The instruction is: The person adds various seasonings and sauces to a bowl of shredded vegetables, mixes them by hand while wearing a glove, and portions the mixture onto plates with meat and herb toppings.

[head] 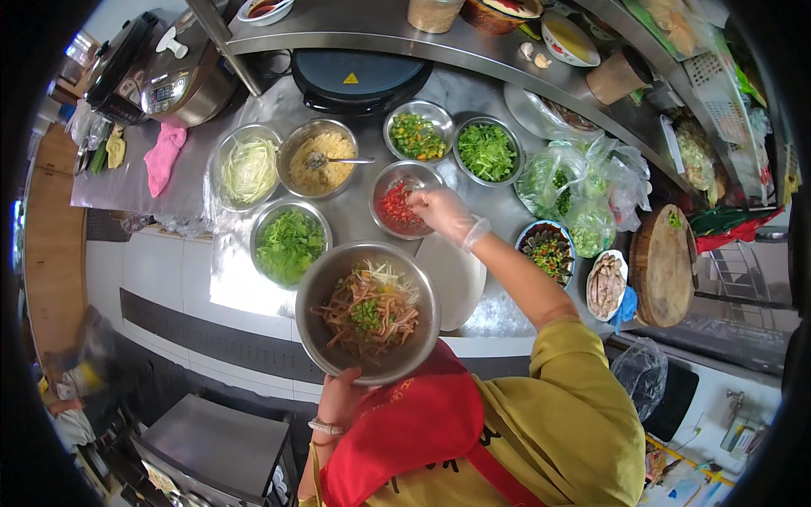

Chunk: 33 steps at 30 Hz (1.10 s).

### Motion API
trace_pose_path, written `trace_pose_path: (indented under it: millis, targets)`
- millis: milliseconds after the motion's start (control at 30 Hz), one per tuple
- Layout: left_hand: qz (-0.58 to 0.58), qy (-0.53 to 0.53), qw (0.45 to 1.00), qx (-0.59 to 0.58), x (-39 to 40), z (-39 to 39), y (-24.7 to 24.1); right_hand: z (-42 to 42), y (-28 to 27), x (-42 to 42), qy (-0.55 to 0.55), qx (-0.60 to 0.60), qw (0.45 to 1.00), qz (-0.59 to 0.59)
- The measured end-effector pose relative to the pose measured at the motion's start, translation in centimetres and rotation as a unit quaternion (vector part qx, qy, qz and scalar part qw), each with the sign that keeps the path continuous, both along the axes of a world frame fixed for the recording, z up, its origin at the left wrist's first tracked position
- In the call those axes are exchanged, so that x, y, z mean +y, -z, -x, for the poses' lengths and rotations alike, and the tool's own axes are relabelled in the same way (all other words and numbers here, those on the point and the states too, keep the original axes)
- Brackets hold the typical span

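Observation:
My left hand (342,396) grips the near rim of a large stainless steel mixing bowl (305,310), held up in front of the red apron. Inside lie shredded brownish strips (339,314) with pale shreds and chopped green onion on top. My right hand (440,212), in a clear plastic glove, reaches into a smaller steel bowl (380,218) of chopped red chillies (396,203). Its fingers are bunched at the chillies; whether any are pinched between them is hidden. A pale round board or plate (456,285) lies beneath my right forearm.
Steel bowls hold shredded pale vegetable (247,171), minced garlic with a spoon (323,165), cilantro (290,244), mixed chopped peppers (417,136) and chopped greens (486,152). Rightward are plastic bags (586,184), a dish of sliced meat (606,285) and a round chopping block (665,266). A steel shelf (380,44) overhangs the back.

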<state>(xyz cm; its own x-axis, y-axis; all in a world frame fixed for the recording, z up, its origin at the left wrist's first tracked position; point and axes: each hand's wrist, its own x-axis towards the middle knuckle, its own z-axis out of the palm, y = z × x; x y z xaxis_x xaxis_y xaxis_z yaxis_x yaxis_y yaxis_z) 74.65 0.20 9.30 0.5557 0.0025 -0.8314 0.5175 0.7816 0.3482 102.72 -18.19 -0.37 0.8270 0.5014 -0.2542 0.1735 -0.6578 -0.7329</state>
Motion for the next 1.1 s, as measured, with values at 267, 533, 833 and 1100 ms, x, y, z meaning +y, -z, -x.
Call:
trace_pose_path:
  millis: [267, 533, 833, 1100]
  targets:
    - [0.010, -0.008, 1.000, -0.003, 0.1, 2.1, 1.3, -1.9, 3.1, 3.0, -0.152, -0.208, 0.965, 0.046]
    - [-0.003, -0.003, 1.000, -0.001, 0.1, 1.2, 1.5, -2.9, 4.4, 2.0, -0.093, -0.087, 0.991, -0.045]
    - [0.037, -0.011, 0.996, -0.078, -0.4, -1.0, 3.7, 3.0, -8.7, 2.7, -0.026, 0.167, 0.970, -0.175]
    - [0.045, -0.031, 0.996, -0.068, 0.0, -1.3, 3.1, 5.1, -9.0, 3.1, -0.115, 0.112, 0.984, -0.079]
